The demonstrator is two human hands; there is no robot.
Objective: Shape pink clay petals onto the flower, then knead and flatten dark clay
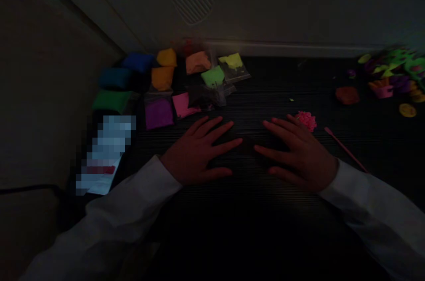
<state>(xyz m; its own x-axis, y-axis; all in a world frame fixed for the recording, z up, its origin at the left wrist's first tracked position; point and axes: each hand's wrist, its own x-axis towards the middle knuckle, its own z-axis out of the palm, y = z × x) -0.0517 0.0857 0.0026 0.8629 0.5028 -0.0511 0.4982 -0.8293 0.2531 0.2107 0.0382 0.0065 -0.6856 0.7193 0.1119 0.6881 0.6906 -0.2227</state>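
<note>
My left hand (206, 150) is spread palm down over the dark, ribbed table surface (245, 210), fingers apart and holding nothing. Facing it, my right hand (295, 150) is spread the same way, also holding nothing. Just past the right fingers sits a pink crumbly-looking clump (306, 121), partly covered by the hand. A thin pink stick-like tool (345, 149) lies to the right of that hand, its lower end near the sleeve. Closest to the left fingertips are a pink packet (183, 105) and a purple packet (159, 112). The dim light hides fine detail.
Several colourful packets, blue (137, 62), green (112, 100), orange (162, 77) and yellow (232, 60) among them, lie at the back left. A lit phone (106, 157) is at left. Small colourful shaped pieces (398, 73) and a reddish-brown lump (347, 95) lie at right. A wall (299, 6) stands behind.
</note>
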